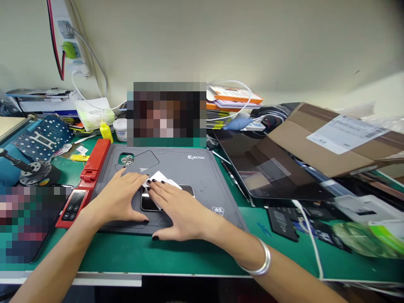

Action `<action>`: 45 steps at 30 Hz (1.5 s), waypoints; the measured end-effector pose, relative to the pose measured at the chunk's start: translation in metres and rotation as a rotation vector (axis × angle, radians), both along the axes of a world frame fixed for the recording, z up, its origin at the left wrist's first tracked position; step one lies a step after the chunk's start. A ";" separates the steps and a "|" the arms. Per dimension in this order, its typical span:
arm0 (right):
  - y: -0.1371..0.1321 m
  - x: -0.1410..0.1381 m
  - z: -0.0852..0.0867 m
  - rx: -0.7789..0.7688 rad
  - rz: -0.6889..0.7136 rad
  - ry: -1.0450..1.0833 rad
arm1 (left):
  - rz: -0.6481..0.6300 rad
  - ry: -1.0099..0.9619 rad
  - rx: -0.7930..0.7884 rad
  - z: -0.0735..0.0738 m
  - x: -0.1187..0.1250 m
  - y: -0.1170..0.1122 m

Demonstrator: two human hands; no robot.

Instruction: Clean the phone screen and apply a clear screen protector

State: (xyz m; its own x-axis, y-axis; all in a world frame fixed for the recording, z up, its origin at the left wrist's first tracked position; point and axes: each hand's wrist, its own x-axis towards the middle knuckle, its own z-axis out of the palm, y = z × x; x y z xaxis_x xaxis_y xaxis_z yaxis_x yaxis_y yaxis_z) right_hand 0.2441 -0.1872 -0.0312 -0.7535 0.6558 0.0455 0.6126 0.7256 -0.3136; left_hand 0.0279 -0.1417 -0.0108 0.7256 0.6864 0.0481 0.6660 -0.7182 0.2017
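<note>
- On the gray work mat (202, 176), the left hand (120, 198) lies palm down with its fingers stretched flat. It grips nothing, and its fingertips reach the left end of a dark phone (149, 203).
- Just beside it, the right hand (179, 208) is also flat and open. Its fingers are close together and press on a white wipe (162, 177) spread over the phone.
- The phone lies flat on the mat, under and between the two hands. Its far end shows past the right fingertips.
- A silver bangle (263, 261) sits on the right wrist.
- Left of the left hand, a red tool (86, 179) with a black button panel runs along the mat's edge.
- Beyond the left hand, near the wall, a yellow bottle (106, 131) stands just beside a white jar (120, 129).
- Right of the right hand, off the mat, a dark glossy panel (268, 168) lies tilted. A cardboard box (322, 147) partly covers its far side.
- A green bench cover (176, 256) lies under everything, nearest the wrists.
</note>
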 end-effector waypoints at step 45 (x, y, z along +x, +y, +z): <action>-0.011 0.005 0.002 -0.035 0.036 -0.016 | -0.014 0.003 0.015 -0.001 -0.002 0.003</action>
State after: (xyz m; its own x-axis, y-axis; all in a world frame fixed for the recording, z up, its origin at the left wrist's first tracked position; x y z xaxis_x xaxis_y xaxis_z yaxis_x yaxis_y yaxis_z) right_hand 0.2488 -0.1986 -0.0297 -0.7771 0.6293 0.0104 0.5915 0.7358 -0.3298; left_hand 0.0254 -0.1384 -0.0120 0.7353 0.6754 0.0565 0.6565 -0.7304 0.1887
